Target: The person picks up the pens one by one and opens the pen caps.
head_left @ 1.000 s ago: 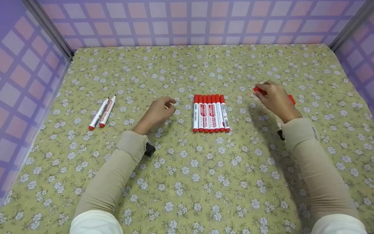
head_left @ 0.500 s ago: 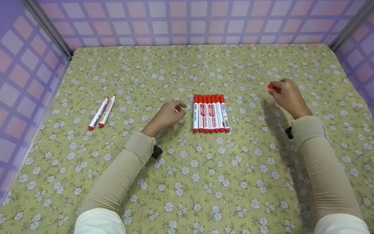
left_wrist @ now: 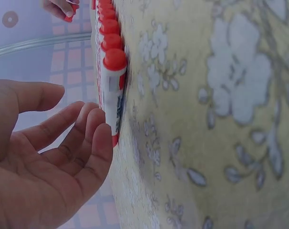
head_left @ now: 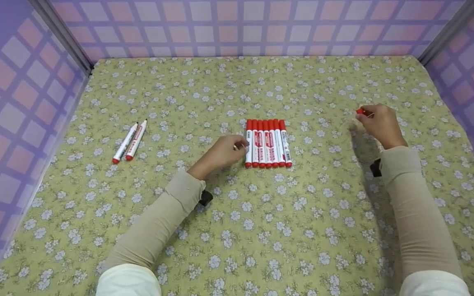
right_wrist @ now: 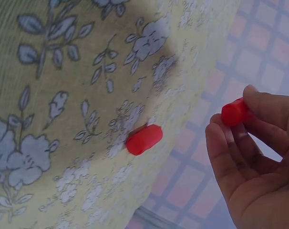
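Note:
Several white markers with red caps (head_left: 269, 144) lie side by side in a row at the middle of the cloth. My left hand (head_left: 224, 152) is at the row's left side, fingers loosely bent and holding nothing. Its fingertips (left_wrist: 102, 136) overlap the nearest marker (left_wrist: 112, 86) in the left wrist view; whether they touch it I cannot tell. Over to the right, my right hand (head_left: 383, 125) pinches a red marker cap (right_wrist: 234, 112) between thumb and fingers, above the cloth. A second red cap (right_wrist: 144, 140) lies on the cloth, hidden behind that hand in the head view.
Two uncapped markers (head_left: 137, 140) lie at the left, dark tips pointing away from me. A yellow flowered cloth (head_left: 237, 230) covers the table. Checkered panels (head_left: 237, 28) stand along the back and both sides, with grey posts (head_left: 66, 37) at the corners.
My left hand has moved right and slightly nearer me, up to the marker row. The right hand has moved right with the red cap, now covering the other cap in the head view.

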Demonstrator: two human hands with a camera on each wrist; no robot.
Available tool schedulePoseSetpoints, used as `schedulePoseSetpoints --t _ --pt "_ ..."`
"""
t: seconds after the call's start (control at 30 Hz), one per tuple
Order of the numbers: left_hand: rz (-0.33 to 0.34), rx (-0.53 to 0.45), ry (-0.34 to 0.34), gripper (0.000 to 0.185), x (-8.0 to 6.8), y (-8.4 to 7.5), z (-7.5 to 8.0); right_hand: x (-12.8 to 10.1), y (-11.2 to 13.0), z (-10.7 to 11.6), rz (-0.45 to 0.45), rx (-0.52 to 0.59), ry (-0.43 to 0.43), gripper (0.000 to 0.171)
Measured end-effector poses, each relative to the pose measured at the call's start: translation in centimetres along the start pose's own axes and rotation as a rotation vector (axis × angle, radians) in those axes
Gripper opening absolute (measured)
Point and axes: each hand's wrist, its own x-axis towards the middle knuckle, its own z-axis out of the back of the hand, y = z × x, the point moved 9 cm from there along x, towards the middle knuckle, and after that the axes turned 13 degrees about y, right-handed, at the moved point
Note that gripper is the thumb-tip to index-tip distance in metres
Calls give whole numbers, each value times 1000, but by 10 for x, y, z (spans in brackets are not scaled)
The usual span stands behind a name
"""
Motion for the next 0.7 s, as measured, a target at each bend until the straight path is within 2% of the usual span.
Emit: schedulePoseSetpoints --t 0.17,0.37,0.57,0.7 --pt "0 21 26 28 -1 -6 -9 0 -18 2 -59 72 20 46" --pt "15 -12 54 26 -1 -7 -20 0 -34 3 -101 44 20 45" --pt "21 7 51 24 -1 -9 -24 -2 -51 1 -186 68 47 48" --pt "12 6 60 25 -2 -10 -27 -5 -59 1 -220 68 34 48"
